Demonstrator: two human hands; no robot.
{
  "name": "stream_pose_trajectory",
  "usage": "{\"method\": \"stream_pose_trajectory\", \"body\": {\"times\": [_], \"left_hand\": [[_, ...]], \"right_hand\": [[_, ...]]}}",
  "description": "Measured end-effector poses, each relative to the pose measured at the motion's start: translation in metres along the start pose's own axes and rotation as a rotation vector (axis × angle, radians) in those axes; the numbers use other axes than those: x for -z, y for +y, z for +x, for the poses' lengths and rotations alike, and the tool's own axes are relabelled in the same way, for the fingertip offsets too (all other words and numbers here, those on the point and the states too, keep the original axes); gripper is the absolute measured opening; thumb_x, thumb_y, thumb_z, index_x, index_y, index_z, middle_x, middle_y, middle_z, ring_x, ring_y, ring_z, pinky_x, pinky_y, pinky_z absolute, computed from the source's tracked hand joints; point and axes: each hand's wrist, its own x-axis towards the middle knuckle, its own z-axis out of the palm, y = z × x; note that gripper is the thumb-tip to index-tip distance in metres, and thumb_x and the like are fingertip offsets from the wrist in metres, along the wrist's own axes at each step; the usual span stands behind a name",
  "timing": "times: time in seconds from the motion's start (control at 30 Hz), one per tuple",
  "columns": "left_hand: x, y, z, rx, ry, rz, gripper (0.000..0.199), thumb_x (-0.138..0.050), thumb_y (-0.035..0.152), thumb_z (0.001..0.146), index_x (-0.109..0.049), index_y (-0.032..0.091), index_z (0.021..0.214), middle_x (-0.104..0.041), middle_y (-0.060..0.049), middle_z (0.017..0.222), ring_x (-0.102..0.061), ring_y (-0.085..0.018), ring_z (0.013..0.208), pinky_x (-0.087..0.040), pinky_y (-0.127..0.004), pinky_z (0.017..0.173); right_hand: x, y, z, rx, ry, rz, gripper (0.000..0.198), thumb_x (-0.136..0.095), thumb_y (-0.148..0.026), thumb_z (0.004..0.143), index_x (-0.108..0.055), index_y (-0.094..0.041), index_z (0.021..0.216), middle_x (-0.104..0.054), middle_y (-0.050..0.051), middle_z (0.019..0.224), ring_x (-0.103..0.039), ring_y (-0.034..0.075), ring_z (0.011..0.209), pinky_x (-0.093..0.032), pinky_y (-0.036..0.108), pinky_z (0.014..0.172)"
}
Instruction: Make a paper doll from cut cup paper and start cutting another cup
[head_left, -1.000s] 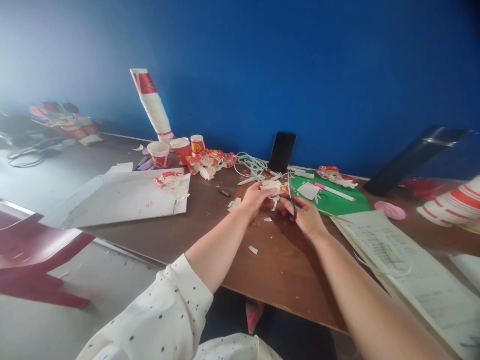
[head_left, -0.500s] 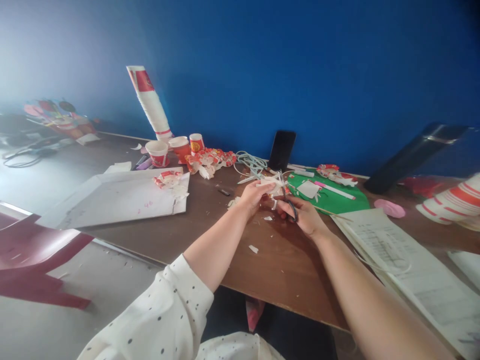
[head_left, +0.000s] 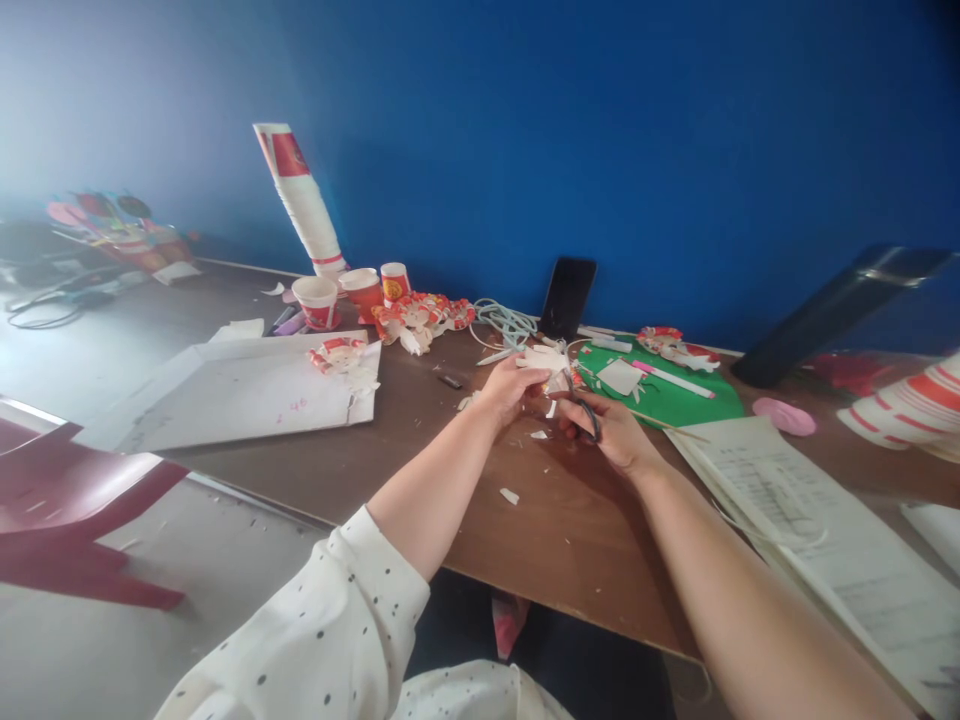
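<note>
My left hand (head_left: 512,388) pinches a white piece of cut paper cup (head_left: 545,358) above the middle of the brown table (head_left: 420,480). Just to its right, my right hand (head_left: 606,430) is closed around dark-handled scissors (head_left: 590,418). The blades point up at the paper's right edge, though small size hides how far apart they are. A small white strip (head_left: 552,409) hangs between the hands, and white scraps (head_left: 510,495) lie on the table below. Behind the hands a green round sheet (head_left: 675,392) carries a white paper piece and a pink-and-white marker (head_left: 673,379).
Paper cups (head_left: 316,302) and a tall leaning cup stack (head_left: 301,200) stand at back left, beside red-and-white cuttings (head_left: 424,318). A phone (head_left: 568,298) leans on the blue wall. White board (head_left: 255,395) lies left; written sheets (head_left: 795,500) and a dark flask (head_left: 832,315) are right.
The scissors and my right hand have shifted slightly, and the paper in my left hand has turned a little. The whole view has moved very slightly.
</note>
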Motion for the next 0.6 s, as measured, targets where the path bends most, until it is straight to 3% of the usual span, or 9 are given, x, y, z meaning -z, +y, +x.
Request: {"method": "stream_pose_trajectory", "body": {"times": [0.47,0.6], "left_hand": [[0.0010,-0.0012,0.0020,-0.037,0.086,-0.021,0.019,-0.075,0.015,0.064,-0.056,0.014,0.068,-0.052,0.003,0.057,-0.044,-0.005,0.052,-0.033,-0.021,0.053],[-0.0012,0.0002,0.0007,-0.051,0.092,-0.065,0.019,-0.075,0.015,0.065,-0.059,0.014,0.075,-0.058,0.002,0.064,-0.049,-0.005,0.055,-0.035,-0.020,0.055]], "right_hand": [[0.0004,0.0009,0.0002,-0.014,0.028,0.053,0.049,-0.073,-0.056,0.069,-0.071,-0.017,0.100,-0.062,0.001,0.069,-0.053,0.012,0.058,-0.035,0.022,0.047],[0.0005,0.0015,0.0006,-0.005,0.031,0.035,0.051,-0.072,-0.056,0.070,-0.071,-0.017,0.101,-0.062,0.002,0.069,-0.054,0.012,0.058,-0.036,0.022,0.046]]}}
